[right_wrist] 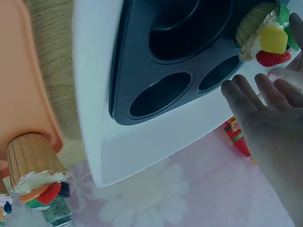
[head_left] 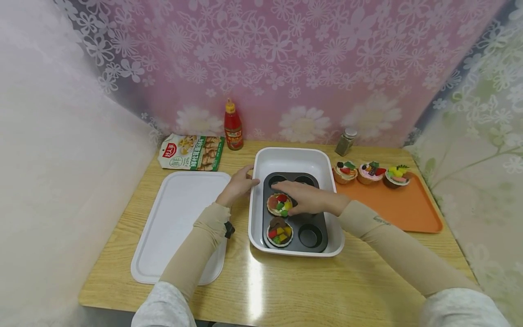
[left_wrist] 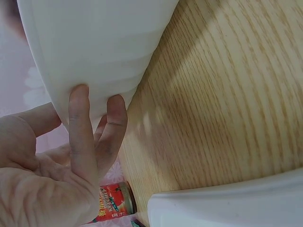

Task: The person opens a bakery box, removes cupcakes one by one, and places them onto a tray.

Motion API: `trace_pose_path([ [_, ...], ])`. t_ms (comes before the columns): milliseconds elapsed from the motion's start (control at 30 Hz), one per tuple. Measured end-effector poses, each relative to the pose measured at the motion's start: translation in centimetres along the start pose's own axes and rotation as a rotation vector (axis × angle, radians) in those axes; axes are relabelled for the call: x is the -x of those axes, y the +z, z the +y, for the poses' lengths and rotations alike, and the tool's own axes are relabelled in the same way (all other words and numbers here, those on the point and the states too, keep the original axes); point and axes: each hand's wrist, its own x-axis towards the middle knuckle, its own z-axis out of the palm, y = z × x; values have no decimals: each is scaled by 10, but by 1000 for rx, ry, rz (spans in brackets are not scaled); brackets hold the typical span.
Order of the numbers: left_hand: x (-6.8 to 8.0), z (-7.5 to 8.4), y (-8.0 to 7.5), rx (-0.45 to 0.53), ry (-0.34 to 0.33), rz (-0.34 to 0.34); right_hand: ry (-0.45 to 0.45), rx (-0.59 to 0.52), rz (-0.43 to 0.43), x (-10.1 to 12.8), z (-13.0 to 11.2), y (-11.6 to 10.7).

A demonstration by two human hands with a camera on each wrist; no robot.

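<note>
My left hand (head_left: pixel 241 182) pinches the left wall of a deep white tub (head_left: pixel 256 156), its fingertips on the outer side and the thumb over the rim. Inside the tub lies a dark muffin tin (head_left: pixel 296 243). Two fake cupcakes fill cups in its left column: one topped with red, yellow and green fruit (head_left: pixel 279 205), the other with a brown piece and fruit chunks (head_left: pixel 279 232). Over the tin, my right hand (head_left: pixel 308 197) stretches its fingers, the thumb beside the upper cupcake. In the right wrist view that cupcake (right_wrist: pixel 272 38) sits close to the thumb.
Three more cupcakes (head_left: pixel 370 172) stand along the back of an orange tray (head_left: pixel 421 218) at right. A white tray (head_left: pixel 184 218) lies to the left. Toward the wall are a seasoning packet (head_left: pixel 192 152), a ketchup bottle (head_left: pixel 233 129) and a small spice jar (head_left: pixel 346 141).
</note>
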Motion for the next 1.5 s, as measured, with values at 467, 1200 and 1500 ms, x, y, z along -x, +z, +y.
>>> trace_pose_path([
  [467,-2,1,-1,-6,-2,-2,-58,46,-8,-5,-5,8],
  [1200,1,-2,1,15,1,-1,-94,185,40,-12,-3,20],
  [1500,2,-2,1,23,-14,-3,-101,231,56,-13,-4,22],
])
